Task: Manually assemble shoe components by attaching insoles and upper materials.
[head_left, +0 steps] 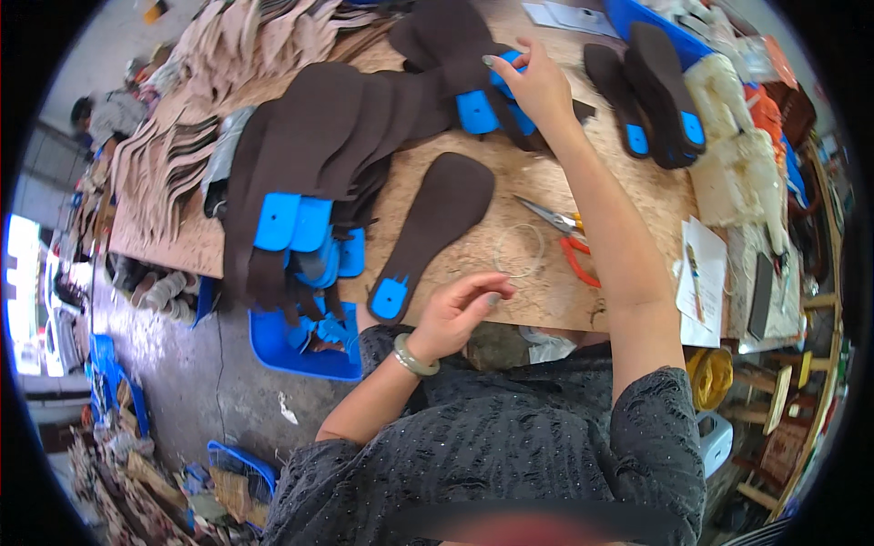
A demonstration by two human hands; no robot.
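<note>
Brown insole between piled insoles and pale loop, red-handled scissors beyond.

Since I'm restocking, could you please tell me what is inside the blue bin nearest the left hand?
Blue pieces show inside the blue bin; anything beneath them is covered.

No words, numbers or signs can be read here. The white sheet with a pen lying across it, at the right side of the table, is too small and unclear for any writing on it to be made out. The pale papers at the table's far edge bear a dark mark, likewise too small to tell whether it is lettering, a number or a picture.
</note>
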